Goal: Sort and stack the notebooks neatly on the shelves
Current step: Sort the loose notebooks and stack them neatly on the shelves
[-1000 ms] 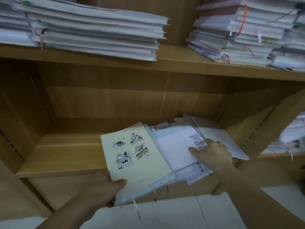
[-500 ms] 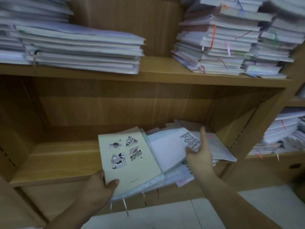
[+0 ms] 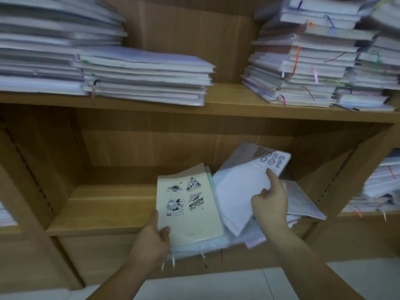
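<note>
A loose pile of notebooks lies on the lower wooden shelf, overhanging its front edge. On top at the left is a cream notebook with space stickers; my left hand grips its near left corner, thumb on the cover. My right hand pinches a white notebook printed "Prose Poet" and holds it tilted up off the pile. A grey notebook lies flat to the right of that hand. Ribbon bookmarks dangle below the pile.
The upper shelf carries a stack of notebooks at the left and taller, ragged stacks at the right. More stacks fill the neighbouring bay at the right. The left half of the lower shelf is bare wood. Pale floor tiles lie below.
My right hand went from pressing flat on the white notebook to pinching it and lifting its far end up. The view tilted up. My left hand kept its hold on the cream notebook.
</note>
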`<move>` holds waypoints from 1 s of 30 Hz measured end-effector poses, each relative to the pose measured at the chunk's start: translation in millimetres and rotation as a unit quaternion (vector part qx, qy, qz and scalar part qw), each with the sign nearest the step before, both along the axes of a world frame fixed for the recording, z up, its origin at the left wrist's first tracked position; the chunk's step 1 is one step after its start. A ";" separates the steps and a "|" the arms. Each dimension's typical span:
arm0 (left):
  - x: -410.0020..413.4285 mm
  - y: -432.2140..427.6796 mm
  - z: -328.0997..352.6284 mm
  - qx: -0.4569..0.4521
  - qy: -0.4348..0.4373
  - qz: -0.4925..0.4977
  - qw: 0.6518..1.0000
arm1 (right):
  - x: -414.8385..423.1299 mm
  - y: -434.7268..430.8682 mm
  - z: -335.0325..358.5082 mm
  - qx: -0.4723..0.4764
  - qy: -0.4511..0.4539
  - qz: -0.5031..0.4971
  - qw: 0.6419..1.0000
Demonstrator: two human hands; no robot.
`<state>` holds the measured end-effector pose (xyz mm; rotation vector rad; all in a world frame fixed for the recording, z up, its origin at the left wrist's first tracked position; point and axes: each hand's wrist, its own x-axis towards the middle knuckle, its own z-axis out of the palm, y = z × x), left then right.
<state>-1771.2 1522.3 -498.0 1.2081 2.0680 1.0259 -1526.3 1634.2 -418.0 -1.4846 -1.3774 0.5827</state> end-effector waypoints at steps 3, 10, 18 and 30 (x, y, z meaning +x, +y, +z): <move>-2.1 5.4 -1.3 -0.062 0.030 0.005 0.998 | 11.2 -8.9 15.5 0.046 -0.019 0.005 0.999; 15.4 -0.6 7.5 -0.130 0.286 -0.048 0.948 | 58.5 -28.7 48.2 0.087 -0.036 -0.034 0.995; 76.0 -22.2 59.1 0.079 -0.147 -0.122 0.978 | 24.6 -57.7 31.2 0.004 0.066 0.092 0.994; 6.4 -12.6 34.0 0.048 -0.064 0.028 0.996 | -44.5 -23.5 9.9 -0.121 -0.008 0.286 0.951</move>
